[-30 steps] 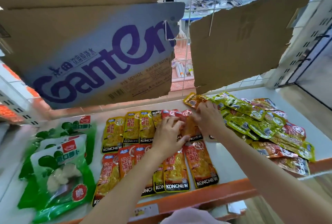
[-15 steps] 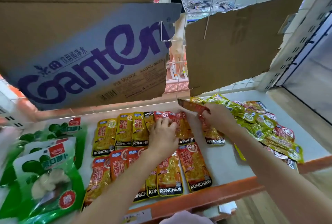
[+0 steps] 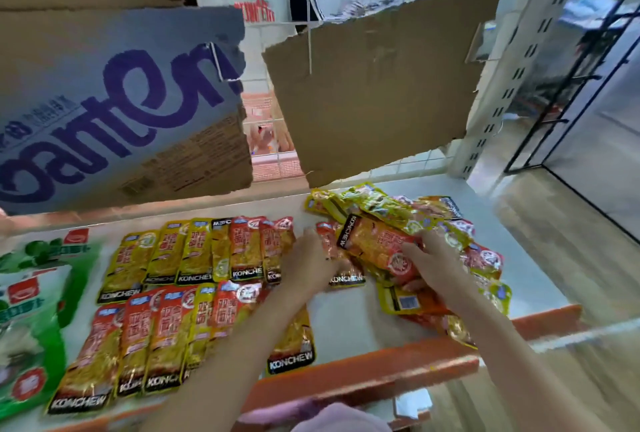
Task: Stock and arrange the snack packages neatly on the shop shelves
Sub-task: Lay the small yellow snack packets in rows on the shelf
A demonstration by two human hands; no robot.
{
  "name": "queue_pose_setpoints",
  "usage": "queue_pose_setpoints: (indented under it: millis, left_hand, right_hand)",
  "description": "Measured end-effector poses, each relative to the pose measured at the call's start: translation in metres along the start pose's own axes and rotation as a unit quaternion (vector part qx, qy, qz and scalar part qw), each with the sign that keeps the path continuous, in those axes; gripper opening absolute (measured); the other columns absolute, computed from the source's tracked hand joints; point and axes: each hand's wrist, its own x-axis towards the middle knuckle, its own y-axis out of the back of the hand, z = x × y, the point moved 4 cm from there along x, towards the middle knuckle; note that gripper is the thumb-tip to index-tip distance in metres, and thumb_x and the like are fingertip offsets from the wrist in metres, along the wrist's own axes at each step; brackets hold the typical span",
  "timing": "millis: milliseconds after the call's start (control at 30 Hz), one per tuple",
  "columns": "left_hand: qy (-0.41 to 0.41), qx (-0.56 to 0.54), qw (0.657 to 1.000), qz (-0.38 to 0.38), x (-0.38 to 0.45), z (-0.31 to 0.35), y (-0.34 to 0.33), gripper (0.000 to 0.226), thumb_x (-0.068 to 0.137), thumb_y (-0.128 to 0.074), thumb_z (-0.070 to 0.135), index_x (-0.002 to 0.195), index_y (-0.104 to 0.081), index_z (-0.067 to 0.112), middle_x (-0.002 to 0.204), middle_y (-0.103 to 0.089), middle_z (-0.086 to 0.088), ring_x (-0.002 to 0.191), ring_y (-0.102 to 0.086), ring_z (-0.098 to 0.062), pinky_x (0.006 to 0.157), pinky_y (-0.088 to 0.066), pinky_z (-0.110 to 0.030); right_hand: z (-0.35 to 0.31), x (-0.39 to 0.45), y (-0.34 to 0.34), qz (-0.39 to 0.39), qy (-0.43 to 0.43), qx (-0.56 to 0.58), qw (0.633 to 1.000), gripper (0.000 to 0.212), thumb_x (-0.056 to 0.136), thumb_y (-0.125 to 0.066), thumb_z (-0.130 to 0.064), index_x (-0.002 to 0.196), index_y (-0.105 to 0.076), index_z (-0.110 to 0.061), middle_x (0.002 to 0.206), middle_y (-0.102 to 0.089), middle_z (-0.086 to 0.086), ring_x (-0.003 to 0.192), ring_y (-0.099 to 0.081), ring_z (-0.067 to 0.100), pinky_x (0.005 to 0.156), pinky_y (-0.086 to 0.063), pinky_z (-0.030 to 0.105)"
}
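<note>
head view: an orange packet (image 3: 377, 247) is pinched in the right hand (image 3: 438, 263), long axis slanted, black end toward the back row (image 3: 221, 251). row's open end lies just left of it, where the left hand (image 3: 311, 263) is laid flat, fingers spread; right hand judged nearer.

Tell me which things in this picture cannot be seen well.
Head view:
- Green bags: cut off by the left edge.
- Front-row packets: partly hidden under the left forearm.
- Left hand: blurred, grip unclear.
- Pile beyond the right hand: overlapping, uncountable.
</note>
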Motion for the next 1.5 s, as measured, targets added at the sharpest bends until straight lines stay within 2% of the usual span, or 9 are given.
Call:
queue_pose_setpoints:
  millis: [300, 400, 533, 700, 800, 967, 1133, 1400, 1500]
  left_hand:
    - [0.094, -0.346, 0.924, 0.135, -0.035, -0.016, 0.023, 0.002, 0.089, -0.060, 0.024, 0.092, -0.061, 0.023, 0.089, -0.061, 0.010, 0.084, -0.056, -0.010, 0.064, -0.040, -0.021]
    - [0.102, -0.488, 0.863, 0.088, -0.051, -0.007, 0.023, 0.009, 0.091, -0.056, 0.020, 0.092, -0.064, 0.024, 0.094, -0.068, 0.008, 0.089, -0.061, -0.011, 0.070, -0.043, -0.024]
    - [0.084, -0.507, 0.857, 0.038, -0.073, 0.017, 0.017, 0.015, 0.089, -0.057, 0.022, 0.101, -0.066, 0.023, 0.099, -0.071, 0.012, 0.096, -0.063, -0.004, 0.084, -0.044, -0.022]
    - [0.097, -0.542, 0.835, -0.002, -0.105, 0.046, 0.003, 0.031, 0.081, -0.058, 0.035, 0.106, -0.062, 0.017, 0.100, -0.071, -0.001, 0.101, -0.062, -0.022, 0.097, -0.040, -0.047]
    - [0.081, -0.561, 0.824, 0.001, -0.119, 0.052, 0.004, 0.035, 0.083, -0.057, 0.034, 0.113, -0.058, 0.015, 0.107, -0.068, -0.004, 0.106, -0.061, -0.021, 0.092, -0.045, -0.039]
    - [0.084, -0.487, 0.866, 0.069, -0.125, 0.044, 0.017, 0.011, 0.092, -0.053, 0.026, 0.102, -0.053, 0.023, 0.082, -0.065, 0.026, 0.079, -0.058, 0.011, 0.062, -0.044, -0.004]
    - [0.134, -0.278, 0.944, 0.120, -0.119, -0.003, 0.022, 0.028, 0.094, -0.053, 0.028, 0.118, -0.040, 0.023, 0.131, -0.052, -0.002, 0.120, -0.049, -0.015, 0.092, -0.037, -0.027]
    - [0.106, 0.077, 0.988, 0.079, -0.125, -0.028, 0.016, 0.056, 0.087, -0.059, 0.041, 0.133, -0.037, 0.017, 0.127, -0.042, -0.001, 0.108, -0.049, -0.014, 0.089, -0.036, -0.022]
    - [0.101, 0.112, 0.988, 0.021, -0.122, -0.033, 0.020, 0.066, 0.085, -0.060, 0.048, 0.136, -0.033, 0.018, 0.125, -0.035, 0.000, 0.102, -0.047, -0.010, 0.087, -0.038, -0.021]
  right_hand:
    - [0.008, 0.003, 0.006, -0.113, 0.006, 0.079, 0.991, 0.022, 0.079, -0.071, -0.017, 0.088, -0.053, -0.024, 0.079, -0.064, 0.001, 0.048, -0.063, 0.012, 0.044, -0.047, 0.023]
    - [0.004, 0.000, 0.012, -0.150, 0.032, 0.110, 0.982, 0.021, 0.080, -0.070, -0.017, 0.088, -0.057, -0.030, 0.077, -0.064, 0.001, 0.051, -0.056, 0.010, 0.044, -0.041, 0.022]
    - [-0.008, -0.004, 0.020, -0.212, 0.081, 0.183, 0.957, 0.018, 0.084, -0.064, -0.017, 0.068, -0.065, -0.026, 0.063, -0.051, -0.005, 0.051, -0.040, 0.012, 0.041, -0.031, 0.018]
    - [-0.030, -0.010, 0.030, -0.271, 0.080, 0.289, 0.915, 0.011, 0.082, -0.066, -0.025, 0.073, -0.070, -0.021, 0.075, -0.062, -0.002, 0.067, -0.055, 0.014, 0.052, -0.042, 0.024]
    - [-0.032, -0.017, 0.025, -0.317, 0.047, 0.341, 0.883, 0.007, 0.077, -0.067, -0.026, 0.079, -0.072, -0.021, 0.080, -0.071, -0.002, 0.068, -0.066, 0.009, 0.050, -0.051, 0.020]
    - [-0.030, -0.038, 0.001, -0.403, 0.087, 0.233, 0.881, 0.040, 0.073, -0.072, -0.015, 0.110, -0.058, -0.022, 0.097, -0.072, 0.001, 0.087, -0.070, 0.016, 0.070, -0.057, 0.030]
    - [-0.021, -0.034, -0.013, -0.346, 0.119, 0.093, 0.926, 0.010, 0.086, -0.059, -0.003, 0.089, -0.060, -0.012, 0.065, -0.063, 0.001, 0.054, -0.059, 0.008, 0.052, -0.048, 0.025]
    - [-0.016, -0.033, -0.039, -0.258, 0.185, -0.094, 0.944, 0.020, 0.085, -0.062, -0.012, 0.076, -0.050, -0.025, 0.068, -0.056, -0.009, 0.063, -0.055, 0.012, 0.051, -0.039, 0.012]
    - [-0.019, -0.041, -0.050, -0.244, 0.229, -0.187, 0.924, 0.008, 0.089, -0.057, -0.018, 0.086, -0.049, -0.017, 0.085, -0.063, 0.003, 0.082, -0.059, 0.022, 0.064, -0.043, 0.027]
